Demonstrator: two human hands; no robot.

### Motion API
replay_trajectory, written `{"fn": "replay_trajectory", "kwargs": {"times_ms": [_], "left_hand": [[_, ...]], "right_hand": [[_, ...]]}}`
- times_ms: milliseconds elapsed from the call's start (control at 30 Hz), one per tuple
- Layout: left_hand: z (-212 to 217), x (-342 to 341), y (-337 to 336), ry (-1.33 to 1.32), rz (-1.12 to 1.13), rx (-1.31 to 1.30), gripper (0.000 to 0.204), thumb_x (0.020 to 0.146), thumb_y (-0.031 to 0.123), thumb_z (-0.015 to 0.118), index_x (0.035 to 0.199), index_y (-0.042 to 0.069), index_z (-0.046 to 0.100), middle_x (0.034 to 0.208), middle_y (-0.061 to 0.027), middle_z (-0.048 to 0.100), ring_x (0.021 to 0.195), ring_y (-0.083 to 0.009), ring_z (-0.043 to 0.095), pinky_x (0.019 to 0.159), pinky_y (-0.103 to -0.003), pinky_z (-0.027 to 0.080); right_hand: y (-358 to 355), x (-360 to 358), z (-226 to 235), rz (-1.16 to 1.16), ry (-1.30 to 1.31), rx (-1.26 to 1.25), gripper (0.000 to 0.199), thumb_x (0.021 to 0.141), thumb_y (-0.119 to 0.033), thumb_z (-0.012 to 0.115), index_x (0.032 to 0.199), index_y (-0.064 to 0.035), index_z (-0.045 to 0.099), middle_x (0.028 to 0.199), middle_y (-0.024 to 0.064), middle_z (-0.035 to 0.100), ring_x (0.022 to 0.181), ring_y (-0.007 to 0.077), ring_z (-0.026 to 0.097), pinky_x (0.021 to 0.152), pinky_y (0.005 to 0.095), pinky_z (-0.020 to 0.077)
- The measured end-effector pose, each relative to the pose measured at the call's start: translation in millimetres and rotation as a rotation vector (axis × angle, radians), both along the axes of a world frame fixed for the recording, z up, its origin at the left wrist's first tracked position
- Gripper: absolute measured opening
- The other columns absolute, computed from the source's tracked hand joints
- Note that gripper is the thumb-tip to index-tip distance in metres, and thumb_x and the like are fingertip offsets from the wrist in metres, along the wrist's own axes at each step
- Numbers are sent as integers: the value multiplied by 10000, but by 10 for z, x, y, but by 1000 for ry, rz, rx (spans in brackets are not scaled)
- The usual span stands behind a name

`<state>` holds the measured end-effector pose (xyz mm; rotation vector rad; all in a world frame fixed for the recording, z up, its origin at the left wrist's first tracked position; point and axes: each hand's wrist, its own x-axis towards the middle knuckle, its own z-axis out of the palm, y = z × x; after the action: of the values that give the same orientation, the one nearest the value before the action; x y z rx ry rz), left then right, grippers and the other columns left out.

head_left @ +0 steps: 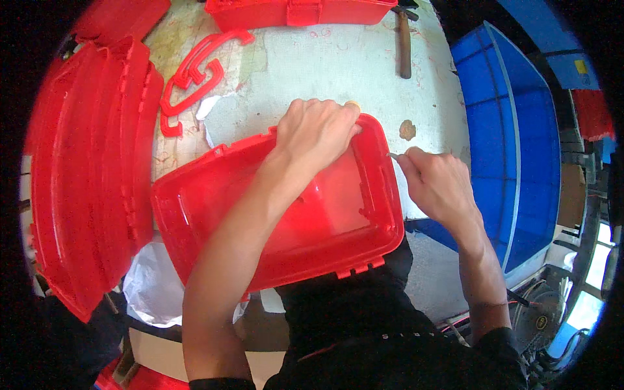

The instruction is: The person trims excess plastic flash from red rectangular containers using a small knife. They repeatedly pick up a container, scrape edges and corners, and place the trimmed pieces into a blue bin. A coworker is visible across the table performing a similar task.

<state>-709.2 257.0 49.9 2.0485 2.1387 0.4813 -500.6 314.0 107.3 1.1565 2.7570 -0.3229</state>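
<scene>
A red plastic box body (305, 227), open side up, lies tilted at the table's near edge and over my lap. My left hand (318, 130) is closed over its far rim near the far right corner. Something yellow shows at that hand's fingertips. Beside the right wall, my right hand (439, 185) is closed round a small tool. Only the thin dark tip (393, 156) of this tool shows, against the right rim; the fist hides the rest.
Nested red plastic shells (97, 169) stand at the left. Red handle-shaped parts (195, 71) and a wooden-handled hammer (404, 49) lie farther back, near another red box (299, 13). A blue crate (500, 143) stands at the right.
</scene>
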Motion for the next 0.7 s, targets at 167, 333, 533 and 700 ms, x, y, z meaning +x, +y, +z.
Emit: {"fn": "replay_trajectory", "kwargs": {"times_ms": [167, 333, 533, 700], "left_hand": [[-31, -3, 6, -53, 3, 12, 216, 905, 287, 657, 940, 75, 682, 769, -172, 704, 756, -356, 707, 665, -482, 549], [-4, -7, 4, -47, -8, 7, 228, 903, 290, 662, 944, 67, 686, 768, -177, 701, 778, -362, 708, 673, -484, 544], [3, -8, -3, -62, -2, -12, 234, 895, 298, 677, 936, 68, 692, 764, -185, 698, 779, -367, 707, 669, -487, 540], [12, -8, 6, -79, 3, -31, 232, 891, 299, 683, 925, 69, 693, 768, -189, 699, 785, -359, 710, 671, -484, 541]], "right_hand": [[-101, 22, 43, 12, -24, 50, 274, 983, -259, 548, 826, -55, 642, 699, 193, 675, 665, 388, 680, 603, 492, 538], [-83, -4, 12, 17, 11, 110, 246, 982, -213, 591, 831, -51, 697, 632, 153, 647, 537, 263, 642, 508, 363, 488], [-98, -28, 50, 15, -18, 99, 271, 988, -246, 560, 834, -49, 664, 668, 180, 664, 601, 336, 663, 557, 437, 517], [-124, 19, 72, 13, -39, 85, 272, 982, -258, 553, 832, -50, 640, 693, 197, 673, 643, 388, 674, 584, 485, 530]]}}
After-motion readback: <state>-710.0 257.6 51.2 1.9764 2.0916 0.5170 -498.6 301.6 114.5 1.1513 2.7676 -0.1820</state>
